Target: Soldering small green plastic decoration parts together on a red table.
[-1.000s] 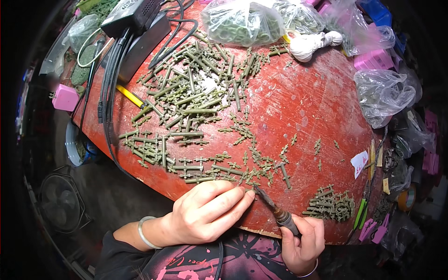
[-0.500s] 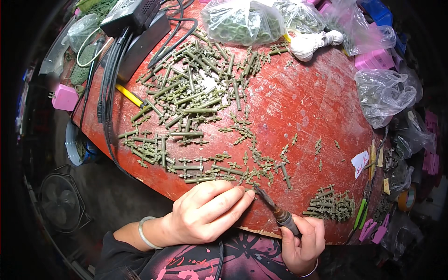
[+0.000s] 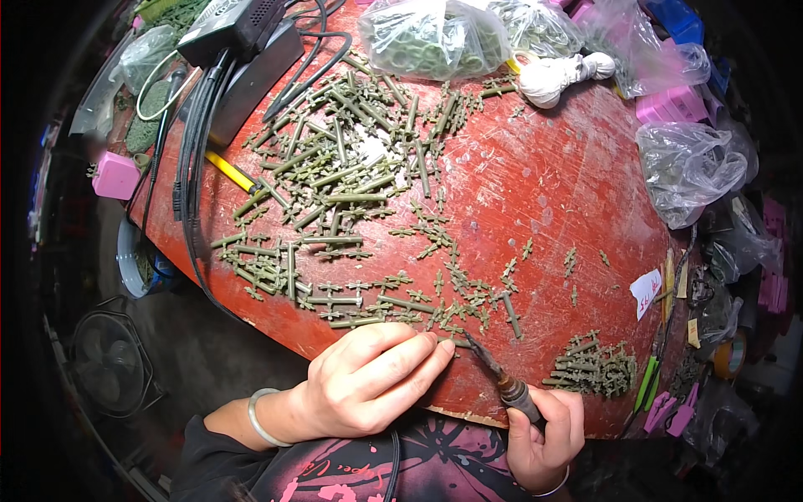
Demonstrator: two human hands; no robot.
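My left hand (image 3: pixel 368 385) rests at the near edge of the red table (image 3: pixel 535 192), its fingertips pinching a small olive-green plastic part (image 3: pixel 452 340). My right hand (image 3: pixel 544 431) grips a soldering iron (image 3: pixel 495 376) by its handle, with the tip angled up-left onto that part. Many olive-green plastic sprues and small pieces (image 3: pixel 335 192) lie scattered over the left and middle of the table. A small pile of green pieces (image 3: pixel 594 368) sits right of the iron.
Black boxes and cables (image 3: pixel 242 50) lie at the back left. Clear bags of green parts (image 3: pixel 427 38) and other bags (image 3: pixel 686 163) line the back and right. A pink box (image 3: pixel 115 176), a floor fan (image 3: pixel 109 364) and a white tag (image 3: pixel 644 293) are nearby.
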